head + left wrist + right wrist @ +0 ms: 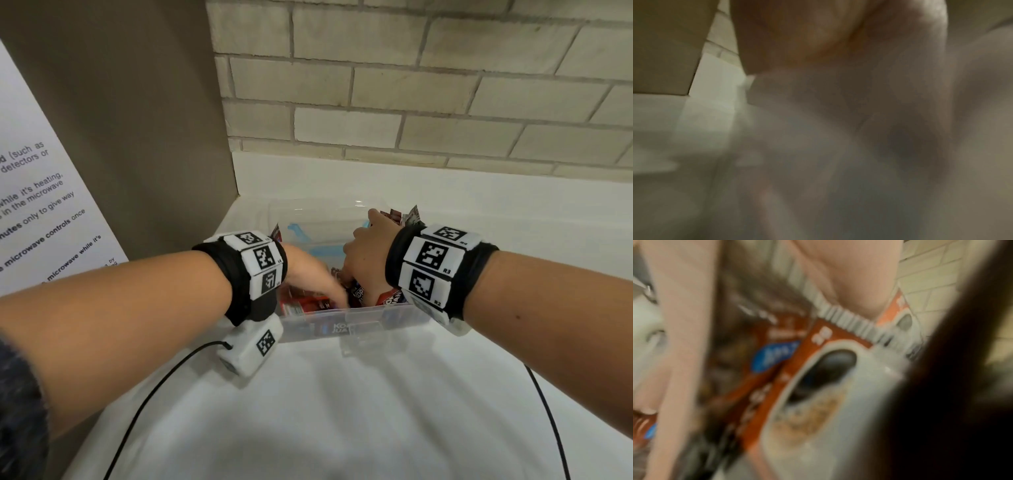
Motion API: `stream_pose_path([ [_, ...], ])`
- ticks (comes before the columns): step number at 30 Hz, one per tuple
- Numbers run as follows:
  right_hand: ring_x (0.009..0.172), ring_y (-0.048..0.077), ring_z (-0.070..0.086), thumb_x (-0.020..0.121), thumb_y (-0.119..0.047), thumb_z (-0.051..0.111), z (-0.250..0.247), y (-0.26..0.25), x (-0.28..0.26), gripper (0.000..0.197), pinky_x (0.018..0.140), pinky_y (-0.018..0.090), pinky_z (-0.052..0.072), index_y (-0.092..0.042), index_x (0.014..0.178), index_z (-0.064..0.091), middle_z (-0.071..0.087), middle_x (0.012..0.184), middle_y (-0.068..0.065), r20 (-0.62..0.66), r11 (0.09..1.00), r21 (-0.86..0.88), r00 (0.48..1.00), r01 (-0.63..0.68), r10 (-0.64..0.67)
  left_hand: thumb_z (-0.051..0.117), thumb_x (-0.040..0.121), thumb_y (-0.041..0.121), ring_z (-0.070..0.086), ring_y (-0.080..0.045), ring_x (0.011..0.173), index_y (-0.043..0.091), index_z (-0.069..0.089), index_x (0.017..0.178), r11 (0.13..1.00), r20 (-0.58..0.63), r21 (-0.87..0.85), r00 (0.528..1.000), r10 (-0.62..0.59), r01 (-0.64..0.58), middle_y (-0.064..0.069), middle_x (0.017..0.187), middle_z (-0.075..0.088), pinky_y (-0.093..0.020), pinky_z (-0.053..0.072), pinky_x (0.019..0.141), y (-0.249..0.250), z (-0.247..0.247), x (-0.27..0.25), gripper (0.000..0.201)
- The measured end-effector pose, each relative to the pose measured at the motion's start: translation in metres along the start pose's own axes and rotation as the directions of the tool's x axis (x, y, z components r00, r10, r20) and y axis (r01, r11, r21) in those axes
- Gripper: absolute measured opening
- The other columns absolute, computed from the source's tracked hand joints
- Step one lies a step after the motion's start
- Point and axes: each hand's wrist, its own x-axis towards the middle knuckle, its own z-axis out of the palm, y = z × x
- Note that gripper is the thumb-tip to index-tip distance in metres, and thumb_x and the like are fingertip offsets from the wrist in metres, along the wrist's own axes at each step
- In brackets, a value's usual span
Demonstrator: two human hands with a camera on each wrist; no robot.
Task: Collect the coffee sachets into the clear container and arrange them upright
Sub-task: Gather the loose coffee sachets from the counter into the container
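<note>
A clear container [376, 311] stands on the white counter [342, 411] with both hands inside it. Red and brown coffee sachets [305, 305] lie in its near left part. My left hand [308, 274] reaches down onto them with fingers stretched out; it is motion-blurred. The left wrist view shows only a blurred palm [818, 32]. My right hand [363, 253] grips a bunch of sachets [394, 216] upright at the container's right side, their tops sticking out above the thumb. In the right wrist view, the held sachets [818, 386] fill the frame beside a finger [684, 353].
A brown side panel [137, 137] rises close on the left, with a printed notice [34, 205] beside it. A brick wall [411, 85] backs the counter. Black cables [548, 428] trail from both wrists over the counter. Something blue [301, 234] shows through the container.
</note>
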Motion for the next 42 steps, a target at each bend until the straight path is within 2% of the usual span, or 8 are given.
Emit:
stream_pose_path([
  [9, 0.096, 0.019, 0.039, 0.081, -0.06, 0.057, 0.007, 0.002, 0.001, 0.041, 0.094, 0.046, 0.026, -0.035, 0.113, 0.06, 0.056, 0.104, -0.006, -0.033, 1.0, 0.003, 0.999, -0.013, 0.013, 0.072, 0.085, 0.029, 0.049, -0.016, 0.082, 0.011, 0.058, 0.112, 0.942, -0.105, 0.322, 0.986, 0.131, -0.091, 0.001, 0.092, 0.054, -0.021, 0.037, 0.06, 0.007, 0.014, -0.001, 0.035],
  [12, 0.094, 0.019, 0.038, 0.08, -0.057, 0.059, 0.009, 0.003, 0.0, 0.036, 0.091, 0.045, 0.027, -0.034, 0.108, 0.062, 0.054, 0.103, -0.007, -0.043, 1.0, 0.002, 0.999, -0.031, 0.031, 0.07, 0.087, 0.028, 0.046, -0.008, 0.065, 0.022, 0.051, 0.083, 0.966, -0.126, 0.244, 0.985, 0.117, -0.083, 0.009, 0.074, 0.05, -0.012, 0.036, 0.051, 0.008, 0.017, 0.001, 0.02],
  [17, 0.119, 0.025, 0.039, 0.082, -0.049, 0.06, 0.011, 0.001, -0.003, 0.039, 0.098, 0.064, 0.024, -0.03, 0.116, 0.058, 0.05, 0.119, -0.004, -0.008, 0.996, -0.018, 0.997, -0.083, 0.082, 0.07, 0.086, 0.031, 0.052, -0.02, 0.099, 0.008, 0.051, 0.129, 0.954, -0.043, 0.296, 0.997, 0.058, -0.043, -0.006, 0.119, 0.058, -0.025, 0.04, 0.078, 0.003, 0.015, -0.004, 0.052],
  [25, 0.124, 0.025, 0.036, 0.088, -0.055, 0.046, 0.013, -0.003, -0.01, 0.042, 0.1, 0.065, 0.023, -0.03, 0.12, 0.055, 0.046, 0.126, -0.004, 0.01, 0.995, -0.021, 0.995, -0.1, 0.1, 0.051, 0.087, 0.007, 0.05, -0.024, 0.083, 0.0, 0.06, 0.11, 0.991, -0.09, 0.133, 0.996, -0.012, 0.024, -0.006, 0.089, 0.054, -0.025, 0.041, 0.064, 0.006, 0.012, -0.009, 0.026],
  [28, 0.124, 0.025, 0.036, 0.088, -0.055, 0.045, 0.011, -0.003, -0.01, 0.043, 0.1, 0.064, 0.023, -0.03, 0.122, 0.053, 0.046, 0.127, -0.003, 0.013, 0.995, -0.019, 0.995, -0.095, 0.096, 0.051, 0.093, 0.032, 0.057, -0.024, 0.077, 0.002, 0.066, 0.106, 0.998, -0.108, 0.059, 0.994, -0.029, 0.036, -0.008, 0.088, 0.061, -0.029, 0.049, 0.074, 0.006, 0.009, -0.011, 0.036],
  [32, 0.126, 0.025, 0.035, 0.087, -0.06, 0.046, 0.008, -0.004, -0.011, 0.048, 0.101, 0.063, 0.023, -0.031, 0.125, 0.053, 0.046, 0.127, -0.004, 0.032, 0.996, -0.019, 0.995, -0.092, 0.093, 0.054, 0.079, 0.073, 0.056, -0.023, 0.116, 0.013, 0.058, 0.13, 0.993, 0.007, 0.107, 0.998, -0.055, 0.054, -0.005, 0.124, 0.06, -0.036, 0.041, 0.106, 0.009, 0.004, -0.016, 0.079],
  [36, 0.124, 0.023, 0.036, 0.086, -0.058, 0.048, 0.009, -0.003, -0.013, 0.044, 0.101, 0.062, 0.022, -0.03, 0.12, 0.055, 0.047, 0.126, -0.004, 0.023, 0.997, -0.017, 0.997, -0.079, 0.079, 0.079, 0.076, 0.038, 0.06, -0.025, 0.093, 0.003, 0.061, 0.122, 1.0, 0.18, -0.019, 0.984, 0.002, 0.002, -0.009, 0.105, 0.064, -0.041, 0.049, 0.093, 0.01, 0.006, -0.02, 0.061],
  [42, 0.125, 0.023, 0.036, 0.087, -0.06, 0.047, 0.011, -0.003, -0.013, 0.047, 0.102, 0.061, 0.022, -0.031, 0.123, 0.055, 0.047, 0.126, -0.006, 0.009, 0.997, -0.009, 0.997, -0.079, 0.079, 0.073, 0.084, 0.018, 0.065, -0.021, 0.098, 0.015, 0.064, 0.106, 0.983, 0.151, -0.156, 0.981, 0.119, -0.095, -0.007, 0.108, 0.068, -0.038, 0.05, 0.099, 0.004, 0.003, -0.024, 0.024],
])
